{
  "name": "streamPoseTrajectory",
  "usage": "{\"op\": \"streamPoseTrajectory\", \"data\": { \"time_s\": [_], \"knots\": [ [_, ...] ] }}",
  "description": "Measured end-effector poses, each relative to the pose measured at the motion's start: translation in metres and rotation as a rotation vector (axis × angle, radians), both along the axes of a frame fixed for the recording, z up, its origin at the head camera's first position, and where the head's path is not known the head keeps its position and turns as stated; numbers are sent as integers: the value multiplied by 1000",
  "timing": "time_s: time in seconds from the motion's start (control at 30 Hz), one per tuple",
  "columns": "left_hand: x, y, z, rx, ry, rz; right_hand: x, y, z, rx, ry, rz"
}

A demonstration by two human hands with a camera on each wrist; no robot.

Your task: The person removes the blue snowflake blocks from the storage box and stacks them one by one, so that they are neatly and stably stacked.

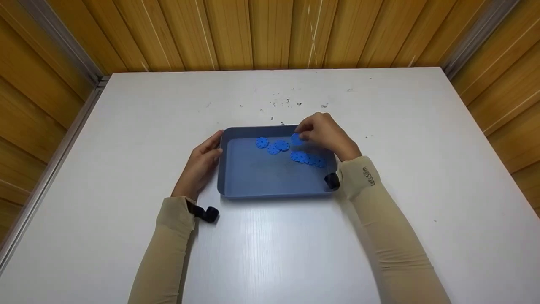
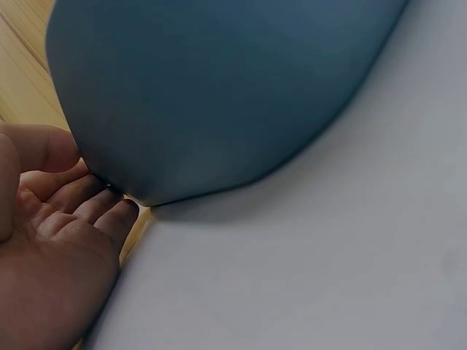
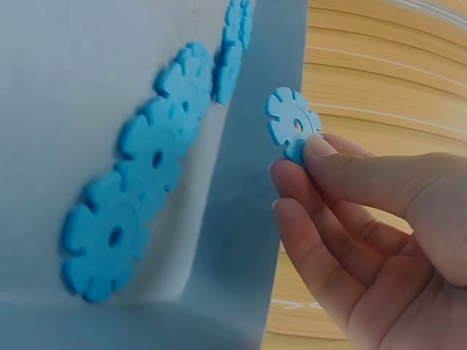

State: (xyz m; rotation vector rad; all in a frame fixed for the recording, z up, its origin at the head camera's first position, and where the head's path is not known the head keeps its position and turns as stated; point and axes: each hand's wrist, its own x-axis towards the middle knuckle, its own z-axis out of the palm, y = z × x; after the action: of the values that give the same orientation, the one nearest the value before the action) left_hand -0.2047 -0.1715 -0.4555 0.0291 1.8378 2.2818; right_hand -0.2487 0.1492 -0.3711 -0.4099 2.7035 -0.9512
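Observation:
A shallow blue-grey tray (image 1: 253, 181) sits on the white table with several blue notched plastic discs (image 1: 301, 157) inside. My right hand (image 1: 322, 131) is over the tray's far right part. Between its thumb and fingertips it pinches one notched disc (image 3: 288, 117) by the lower edge; the disc's centre hole shows. My left hand (image 1: 202, 162) rests against the tray's left side, thumb and fingertips at the outer wall. In the left wrist view, the fingers (image 2: 115, 217) touch the tray's edge, lightly bent.
Inside the tray, one row of overlapping discs (image 3: 106, 237) lies near the right wall. A single disc (image 1: 262, 142) and two overlapping ones (image 1: 282, 145) lie nearer the far side. Wood-patterned panels (image 1: 270, 33) stand behind the table, which has dark marks beyond the tray.

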Motion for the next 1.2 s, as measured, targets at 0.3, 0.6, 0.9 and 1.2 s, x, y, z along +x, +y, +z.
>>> {"op": "streamPoseTrajectory", "data": {
  "time_s": [0.3, 0.6, 0.9, 1.2],
  "knots": [
    [1, -1, 0, 14, 15, -14, 1, 18, 13, -11, 31, -36],
    [0, 1, -1, -4, 3, 5, 1, 35, 14, -16, 39, -78],
    [0, -1, -1, 27, 23, -14, 2, 55, 10, -12, 7, -128],
    [1, -1, -2, 44, 35, -22, 5, 75, 4, -58, 17, -176]
  ]
}}
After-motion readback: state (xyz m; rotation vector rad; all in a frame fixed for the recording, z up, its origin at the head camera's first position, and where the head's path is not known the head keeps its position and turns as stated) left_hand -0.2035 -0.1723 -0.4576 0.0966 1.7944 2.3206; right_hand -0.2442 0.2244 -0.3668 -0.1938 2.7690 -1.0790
